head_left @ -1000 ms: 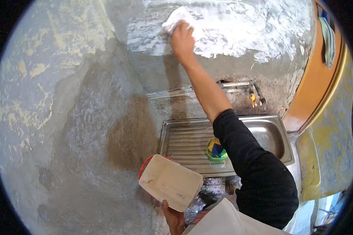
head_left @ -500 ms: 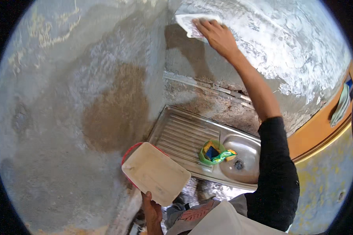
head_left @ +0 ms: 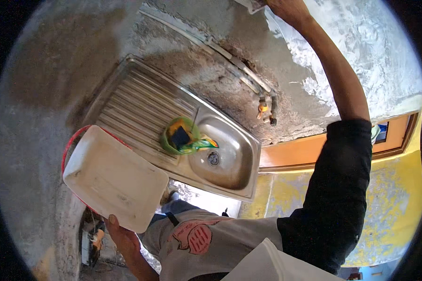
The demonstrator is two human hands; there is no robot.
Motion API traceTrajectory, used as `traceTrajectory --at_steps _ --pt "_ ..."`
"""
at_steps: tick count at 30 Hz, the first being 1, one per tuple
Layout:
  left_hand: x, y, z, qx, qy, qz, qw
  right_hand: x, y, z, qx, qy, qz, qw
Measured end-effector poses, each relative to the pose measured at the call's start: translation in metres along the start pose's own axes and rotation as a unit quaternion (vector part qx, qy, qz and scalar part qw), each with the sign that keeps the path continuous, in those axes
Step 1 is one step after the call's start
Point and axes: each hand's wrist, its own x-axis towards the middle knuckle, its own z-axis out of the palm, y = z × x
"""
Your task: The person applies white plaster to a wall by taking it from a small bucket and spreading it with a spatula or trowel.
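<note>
A cream rectangular plastic tub with a smeared inside is held by its near rim in my left hand, thumb over the edge. A red curved rim or handle shows behind it. At the top edge, my right hand is partly cut off by the frame. It grips a thin white sheet against the upper wall; whether this is cloth or plastic I cannot tell. White, streaky coating covers the wall beside my right forearm.
Below me a steel sink with a ribbed drainboard holds a green bowl with a yellow-and-blue item and a bright packet. Pipes and a tap run along the wall. An orange ledge lies right.
The view has swung down and right, bringing the tap and more of the sink into sight. My right hand with the white sheet now sits at the top edge. The tub appears further left.
</note>
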Motion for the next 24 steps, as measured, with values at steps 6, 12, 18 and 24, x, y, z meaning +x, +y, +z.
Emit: traceTrajectory --at_steps 6,12,18,24 --pt "-0.03 -0.043 0.032 0.018 0.039 0.005 0.999 -0.102 -0.042 -0.02 0.022 -0.043 0.012 0.999" --pt "-0.069 -0.083 0.067 -0.012 0.017 -0.001 1.0 -0.23 -0.071 -0.035 0.012 -0.095 0.047 0.994" --pt "-0.097 -0.117 0.098 0.038 0.003 0.01 0.999 -0.357 -0.123 -0.027 -0.005 -0.126 0.133 0.983" --pt "-0.128 -0.135 0.113 0.027 -0.06 0.009 0.998 -0.459 -0.195 -0.035 0.039 -0.194 0.219 0.956"
